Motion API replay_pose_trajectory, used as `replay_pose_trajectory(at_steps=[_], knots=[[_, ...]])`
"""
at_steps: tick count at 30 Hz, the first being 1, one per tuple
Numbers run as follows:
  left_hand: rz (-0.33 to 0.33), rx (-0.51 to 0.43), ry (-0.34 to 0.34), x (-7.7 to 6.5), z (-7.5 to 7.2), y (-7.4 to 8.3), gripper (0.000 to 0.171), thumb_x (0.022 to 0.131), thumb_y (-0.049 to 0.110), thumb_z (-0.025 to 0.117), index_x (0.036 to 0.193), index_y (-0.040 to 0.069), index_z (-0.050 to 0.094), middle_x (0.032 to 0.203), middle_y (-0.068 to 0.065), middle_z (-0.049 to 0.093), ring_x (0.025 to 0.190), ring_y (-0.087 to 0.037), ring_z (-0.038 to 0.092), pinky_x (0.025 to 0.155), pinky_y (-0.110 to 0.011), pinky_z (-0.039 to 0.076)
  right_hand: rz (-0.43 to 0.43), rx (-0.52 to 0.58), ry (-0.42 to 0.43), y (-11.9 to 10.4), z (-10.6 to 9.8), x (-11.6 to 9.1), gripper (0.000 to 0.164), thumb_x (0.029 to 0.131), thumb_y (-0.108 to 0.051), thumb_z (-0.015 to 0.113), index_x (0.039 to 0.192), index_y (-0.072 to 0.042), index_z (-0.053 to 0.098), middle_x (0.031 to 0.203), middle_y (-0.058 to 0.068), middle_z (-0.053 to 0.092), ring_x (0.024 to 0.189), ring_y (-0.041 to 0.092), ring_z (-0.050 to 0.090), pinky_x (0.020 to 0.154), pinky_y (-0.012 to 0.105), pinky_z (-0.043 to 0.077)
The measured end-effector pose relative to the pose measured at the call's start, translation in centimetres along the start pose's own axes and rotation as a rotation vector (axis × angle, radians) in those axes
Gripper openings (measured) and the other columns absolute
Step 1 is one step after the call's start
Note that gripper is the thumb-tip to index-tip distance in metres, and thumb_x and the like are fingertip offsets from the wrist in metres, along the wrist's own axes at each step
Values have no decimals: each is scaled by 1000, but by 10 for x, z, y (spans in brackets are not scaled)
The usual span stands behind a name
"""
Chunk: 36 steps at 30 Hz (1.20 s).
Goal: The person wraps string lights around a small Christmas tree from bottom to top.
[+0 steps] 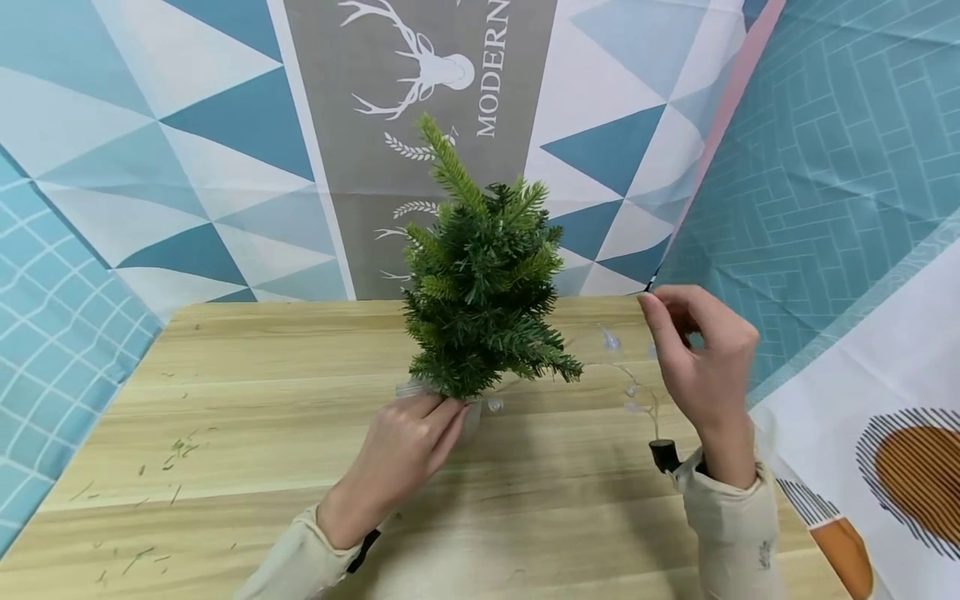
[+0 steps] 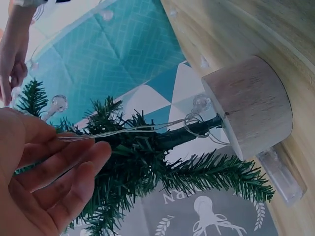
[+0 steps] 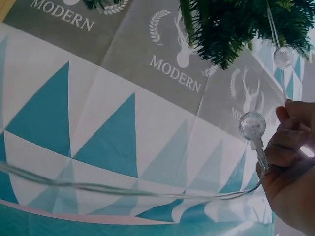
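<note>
A small artificial Christmas tree (image 1: 483, 283) stands upright on the wooden table, its round wooden base (image 2: 261, 108) plain in the left wrist view. Thin clear wire of a string of lights is looped round the trunk (image 2: 177, 139) just above that base. My left hand (image 1: 405, 442), low at the tree's front, pinches this wire between thumb and fingers. Off to the tree's right, my right hand (image 1: 701, 354) is raised and pinches another stretch of the wire, beside a clear round bulb (image 3: 252, 126). From there the wire trails away, with several clear bulbs along it.
Beside the base lies a clear plastic piece (image 2: 280, 177). Loose green needle bits (image 1: 180, 448) are scattered over the left of the wooden table (image 1: 247, 400). Patterned cloth (image 1: 225, 150) hangs behind the table and at both sides.
</note>
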<state>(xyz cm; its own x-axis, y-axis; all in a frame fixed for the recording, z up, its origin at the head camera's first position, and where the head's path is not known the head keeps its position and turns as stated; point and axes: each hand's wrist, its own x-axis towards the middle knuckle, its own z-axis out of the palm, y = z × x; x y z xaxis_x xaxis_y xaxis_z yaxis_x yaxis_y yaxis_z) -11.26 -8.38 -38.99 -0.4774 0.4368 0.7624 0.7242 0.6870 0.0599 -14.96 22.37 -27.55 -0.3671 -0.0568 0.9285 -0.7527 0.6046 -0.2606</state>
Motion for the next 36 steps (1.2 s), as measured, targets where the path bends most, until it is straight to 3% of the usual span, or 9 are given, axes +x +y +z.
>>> replay_pose_trajectory(at_steps=[7, 13, 16, 20, 22, 25, 29, 32, 36], knots=[[-32, 15, 25, 2, 3, 0, 11, 90, 13, 64, 87, 5, 72, 76, -6, 69, 52, -14, 59, 39, -21, 42, -99, -94, -302, 19, -4, 31, 5, 87, -2, 74, 87, -6, 71, 65, -1, 51, 56, 6, 36, 54, 21, 28], [-65, 17, 13, 1, 1, 0, 10, 90, 11, 65, 88, 4, 73, 78, -8, 70, 51, -15, 60, 39, -21, 43, -62, -109, -571, 28, -19, 52, 18, 87, 6, 67, 93, -10, 71, 75, -3, 50, 64, 10, 41, 60, 22, 31], [-77, 23, 16, 1, 1, -1, 10, 90, 11, 65, 88, 4, 73, 78, -7, 70, 51, -14, 59, 38, -20, 42, -63, -178, -580, 33, -22, 59, 19, 88, 10, 60, 96, -4, 70, 83, 4, 57, 72, 17, 50, 66, 26, 38], [-86, 27, 32, 1, 0, -1, 10, 90, 10, 65, 85, 5, 72, 75, -6, 69, 50, -13, 58, 37, -19, 39, -55, -290, -494, 43, -21, 63, 9, 91, 2, 65, 99, 3, 69, 93, 16, 60, 86, 30, 56, 75, 41, 45], [-88, 29, 39, 1, 0, -1, 10, 90, 10, 65, 84, 6, 72, 74, -6, 68, 49, -13, 57, 37, -20, 39, -28, -347, -455, 49, -20, 64, 11, 93, -6, 67, 99, 3, 69, 86, 17, 55, 81, 31, 52, 71, 43, 42], [-92, 35, 42, 1, -2, -1, 9, 91, 10, 65, 85, 6, 72, 75, -6, 69, 51, -15, 60, 37, -22, 41, 92, -387, -442, 58, -20, 65, 28, 96, -24, 67, 108, 1, 69, 66, 11, 49, 59, 26, 45, 55, 37, 36], [-99, 35, 46, 1, -5, -2, 10, 91, 9, 65, 85, 4, 72, 76, -7, 70, 55, -17, 64, 40, -24, 48, 364, -331, -492, 69, -22, 66, 54, 98, -49, 58, 128, -4, 64, 46, 4, 40, 37, 21, 31, 37, 33, 26], [-101, 40, 60, 1, -6, -3, 10, 90, 8, 65, 85, 3, 73, 75, -7, 70, 55, -18, 65, 41, -26, 49, 550, -217, -536, 79, -26, 67, 63, 96, -58, 54, 129, -5, 64, 46, 2, 39, 38, 19, 31, 37, 34, 26], [-93, 40, 74, 1, -7, -3, 8, 89, 7, 67, 85, 3, 73, 74, -6, 70, 54, -17, 65, 41, -26, 49, 735, -9, -575, 88, -32, 68, 55, 96, -54, 56, 119, -5, 66, 53, 0, 45, 46, 17, 38, 44, 35, 31]])
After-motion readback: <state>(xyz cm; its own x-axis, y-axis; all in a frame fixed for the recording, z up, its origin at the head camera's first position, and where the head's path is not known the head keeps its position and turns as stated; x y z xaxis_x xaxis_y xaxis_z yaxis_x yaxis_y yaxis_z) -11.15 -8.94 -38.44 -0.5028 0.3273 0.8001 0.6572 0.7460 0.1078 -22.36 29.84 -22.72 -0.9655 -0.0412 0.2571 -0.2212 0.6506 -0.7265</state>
